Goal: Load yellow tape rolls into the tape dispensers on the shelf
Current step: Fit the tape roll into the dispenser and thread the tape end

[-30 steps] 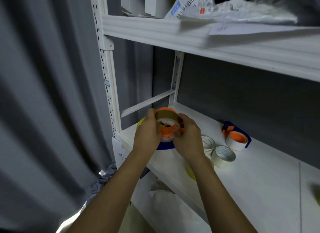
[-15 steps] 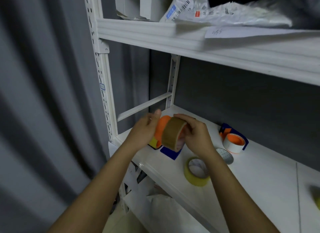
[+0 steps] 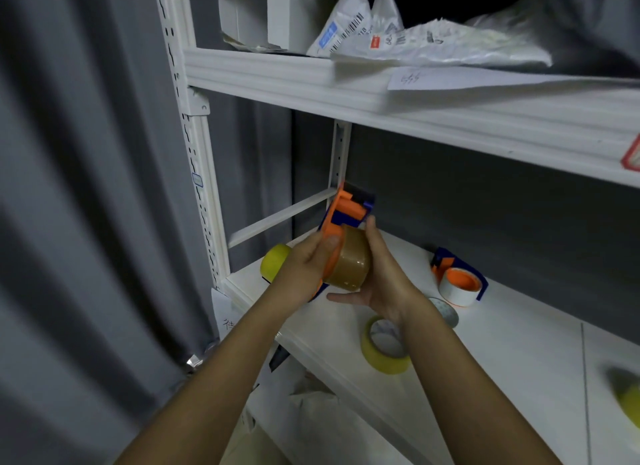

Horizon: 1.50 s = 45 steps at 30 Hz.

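Left hand (image 3: 304, 267) gripping orange dispenser (image 3: 349, 211), right hand (image 3: 381, 277) cupping its brown tape roll (image 3: 349, 263), above shelf (image 3: 519, 343)

Brown packing-tape roll (image 3: 348, 262) on orange-and-blue plastic tape dispenser (image 3: 348, 210) held above white metal shelf (image 3: 519, 353), second orange-and-blue dispenser (image 3: 459, 281) right behind, yellow tape roll (image 3: 384, 350) lying in front, yellow tape roll at the shelf's left end (image 3: 273, 262)

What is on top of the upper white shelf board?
On the upper white shelf board lie a white cardboard box, white plastic mailing bags with barcode labels and a handwritten sheet of paper. What lies further back is hidden behind them.
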Available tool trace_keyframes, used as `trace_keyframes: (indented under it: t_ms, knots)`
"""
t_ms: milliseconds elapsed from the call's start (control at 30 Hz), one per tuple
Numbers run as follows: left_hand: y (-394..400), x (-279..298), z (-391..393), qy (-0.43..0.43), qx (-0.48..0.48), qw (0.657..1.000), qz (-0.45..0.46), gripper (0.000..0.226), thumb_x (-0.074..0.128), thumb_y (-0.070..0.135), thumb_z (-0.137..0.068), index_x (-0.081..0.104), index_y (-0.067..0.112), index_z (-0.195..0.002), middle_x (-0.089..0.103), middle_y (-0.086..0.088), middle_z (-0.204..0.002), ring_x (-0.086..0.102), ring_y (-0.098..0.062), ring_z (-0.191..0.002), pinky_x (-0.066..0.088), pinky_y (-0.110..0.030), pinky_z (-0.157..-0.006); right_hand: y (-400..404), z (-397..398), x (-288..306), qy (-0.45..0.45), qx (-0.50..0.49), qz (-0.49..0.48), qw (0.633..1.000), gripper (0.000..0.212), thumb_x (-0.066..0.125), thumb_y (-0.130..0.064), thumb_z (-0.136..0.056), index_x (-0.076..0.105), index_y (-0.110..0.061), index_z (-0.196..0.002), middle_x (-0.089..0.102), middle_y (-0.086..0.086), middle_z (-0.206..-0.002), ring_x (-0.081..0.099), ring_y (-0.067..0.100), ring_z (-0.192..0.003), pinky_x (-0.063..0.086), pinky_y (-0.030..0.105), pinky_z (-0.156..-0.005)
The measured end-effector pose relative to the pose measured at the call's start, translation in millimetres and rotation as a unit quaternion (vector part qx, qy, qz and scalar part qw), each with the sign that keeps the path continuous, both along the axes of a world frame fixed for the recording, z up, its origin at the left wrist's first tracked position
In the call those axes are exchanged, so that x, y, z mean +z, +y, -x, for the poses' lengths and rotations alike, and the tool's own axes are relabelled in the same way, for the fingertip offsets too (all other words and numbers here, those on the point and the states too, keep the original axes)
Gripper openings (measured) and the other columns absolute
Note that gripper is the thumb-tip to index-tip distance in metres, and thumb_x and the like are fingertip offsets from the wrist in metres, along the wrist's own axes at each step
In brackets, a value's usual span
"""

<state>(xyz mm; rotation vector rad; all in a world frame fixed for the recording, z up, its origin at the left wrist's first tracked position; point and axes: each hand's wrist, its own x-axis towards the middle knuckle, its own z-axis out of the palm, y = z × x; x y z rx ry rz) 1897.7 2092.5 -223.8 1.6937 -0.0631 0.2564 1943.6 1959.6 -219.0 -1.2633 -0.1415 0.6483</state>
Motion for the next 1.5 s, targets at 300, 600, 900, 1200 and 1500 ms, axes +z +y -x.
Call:
trace_keyframes:
  t_ms: [300, 600, 900, 1200, 1500]
  knots:
    - [-9.9, -8.1, 9.4, -0.034, 0.063, 0.995, -0.072, 0.024, 0.036, 0.041, -0.099, 0.058, 0.032, -0.099, 0.066, -0.006, -0.096, 0.064, -0.013, -0.089, 0.054, -0.036, -0.082, 17.9, 16.5, -1.8, 0.017, -0.075, 0.021, 0.997, 0.049, 0.049, -0.064, -0.082, 0.056, -0.029, -0.115, 0.067, 0.004, -0.098, 0.064, 0.016, -0.08, 0.05, 0.024, -0.048]
    - [-12.6, -5.8, 16.8, 0.0, 0.123, 0.991, 0.058, 0.024, 0.034, 0.035, -0.101, 0.056, 0.032, -0.093, 0.063, 0.005, -0.088, 0.062, -0.006, -0.081, 0.047, -0.014, -0.06, 29.3, 31.2, -24.7, -0.175, -0.149, 0.017, 0.973, 0.027, 0.046, -0.053, -0.09, 0.049, -0.037, -0.111, 0.06, -0.001, -0.113, 0.064, 0.018, -0.093, 0.053, 0.023, -0.051]
    - [4.7, -14.9, 35.2, -0.068, 0.11, 0.991, -0.031, 0.018, 0.041, 0.037, -0.097, 0.058, 0.034, -0.101, 0.065, 0.005, -0.095, 0.062, -0.001, -0.086, 0.049, -0.012, -0.071, 24.3, 27.2, -8.8, 0.119, 0.058, -0.065, 0.989, 0.058, 0.062, -0.065, -0.072, 0.062, -0.026, -0.116, 0.07, 0.01, -0.112, 0.067, 0.029, -0.1, 0.056, 0.048, -0.079]
    - [5.4, -16.4, 33.0, -0.047, 0.202, 0.978, 0.019, 0.031, 0.039, 0.039, -0.098, 0.061, 0.022, -0.084, 0.064, -0.005, -0.082, 0.062, -0.014, -0.075, 0.051, -0.02, -0.065, 52.6, 36.0, -32.8, -0.009, -0.085, -0.029, 0.996, 0.043, 0.052, -0.055, -0.085, 0.054, -0.028, -0.118, 0.063, 0.008, -0.117, 0.064, 0.027, -0.103, 0.057, 0.047, -0.075]
    - [74.7, -22.8, 41.1, 0.087, 0.318, 0.93, 0.164, 0.026, 0.042, 0.049, -0.095, 0.049, 0.031, -0.079, 0.055, 0.003, -0.084, 0.053, -0.015, -0.078, 0.042, -0.03, -0.069, -33.4, 10.8, -50.7, -0.111, -0.251, 0.056, 0.96, 0.022, 0.051, -0.058, -0.085, 0.051, -0.048, -0.105, 0.053, 0.005, -0.115, 0.056, 0.028, -0.103, 0.058, 0.046, -0.071]
